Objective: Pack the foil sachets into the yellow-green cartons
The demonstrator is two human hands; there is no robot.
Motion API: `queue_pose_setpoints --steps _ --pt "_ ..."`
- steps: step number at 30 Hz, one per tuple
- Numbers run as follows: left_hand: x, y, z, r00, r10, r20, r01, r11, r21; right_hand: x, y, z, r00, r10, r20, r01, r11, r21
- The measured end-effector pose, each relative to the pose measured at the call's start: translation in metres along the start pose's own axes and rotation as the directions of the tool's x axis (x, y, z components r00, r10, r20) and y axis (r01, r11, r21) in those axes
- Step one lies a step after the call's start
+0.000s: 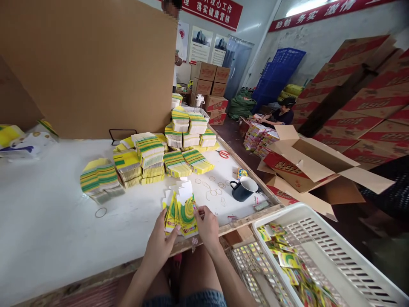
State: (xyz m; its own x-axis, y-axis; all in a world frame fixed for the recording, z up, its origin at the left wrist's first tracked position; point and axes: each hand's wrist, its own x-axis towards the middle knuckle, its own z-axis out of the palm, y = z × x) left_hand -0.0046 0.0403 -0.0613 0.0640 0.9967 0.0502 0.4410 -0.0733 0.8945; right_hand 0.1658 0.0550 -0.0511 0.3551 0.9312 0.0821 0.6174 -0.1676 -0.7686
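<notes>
A fanned batch of flat yellow-and-green printed cartons (184,209), with white end flaps, is held upright just above the near edge of the table. My left hand (162,236) grips its left side, the thumb across the lower front and the other fingers mostly hidden. At the right side, my right hand (207,224) pinches the edge of the front carton between thumb and fingers. Beyond them stand bundled stacks of the same cartons (148,151), several of them piled two high. One more bundle (99,177) leans over on the left.
On the white table (57,221) lie loose rubber bands (101,212), red-handled scissors (223,154) and a dark mug (243,189). A white plastic basket (306,213) with small yellow packets stands at lower right. Open cardboard boxes (300,168) lie beyond it. A person (283,114) sits farther back.
</notes>
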Motion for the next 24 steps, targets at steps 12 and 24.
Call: queue_pose_setpoints --steps 12,24 --pt "0.001 0.012 -0.011 0.987 -0.147 -0.060 0.117 0.931 -0.347 -0.007 -0.023 0.009 0.997 0.033 0.071 -0.064 0.872 0.485" --pt "0.007 0.043 -0.009 0.975 -0.201 0.094 0.213 0.731 -0.648 -0.023 -0.029 -0.005 0.967 0.066 0.247 -0.242 0.554 0.797"
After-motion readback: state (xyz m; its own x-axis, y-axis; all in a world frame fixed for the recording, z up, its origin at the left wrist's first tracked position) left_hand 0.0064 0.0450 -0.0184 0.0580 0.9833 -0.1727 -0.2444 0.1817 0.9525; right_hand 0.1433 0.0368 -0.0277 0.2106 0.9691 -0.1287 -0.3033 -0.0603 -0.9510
